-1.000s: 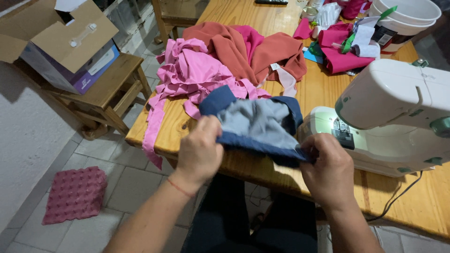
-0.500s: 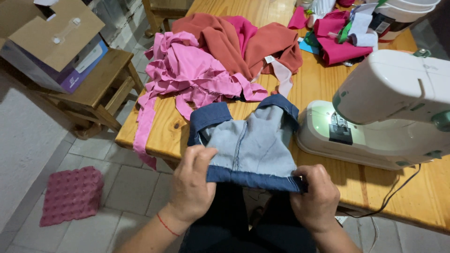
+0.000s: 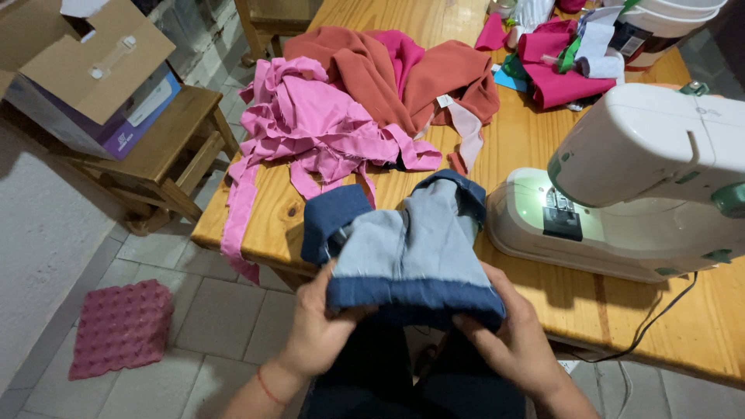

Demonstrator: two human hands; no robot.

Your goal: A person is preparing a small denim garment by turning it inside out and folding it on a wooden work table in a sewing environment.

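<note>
Two hands at work on one small denim piece (image 3: 415,248): left hand (image 3: 322,334) pinching the near dark-blue hem at its left end, right hand (image 3: 508,337) gripping the same hem at its right end, fingers of both clenched on the folded edge. Held above the near edge of the tabletop (image 3: 543,136), partly over the lap, just left of the white sewing machine (image 3: 644,178).

Best handled with an even pull across the hem, thumbs on top, fold kept flat and square so the thick edge neither twists nor bunches. Worth keeping the loose upper part off the machine's lit needle area until properly lined up.

Denim pale and washed on the inner face, dark indigo at the hem and turned cuffs; stiff-looking, heavy weave, holding its tube-like shape. Behind, a soft heap of pink fabric (image 3: 326,132) with long strips trailing over the tabletop edge, and a rust-coloured cloth (image 3: 419,70) draped and limp beside it. Farther back, magenta scraps (image 3: 555,77) near a white tub (image 3: 667,23). Tabletop of warm, varnished pine with visible knots. Off to the left, a wooden stool (image 3: 167,159) bearing a cardboard box (image 3: 85,54), and on the tiled floor a pink dimpled mat (image 3: 120,330).
</note>
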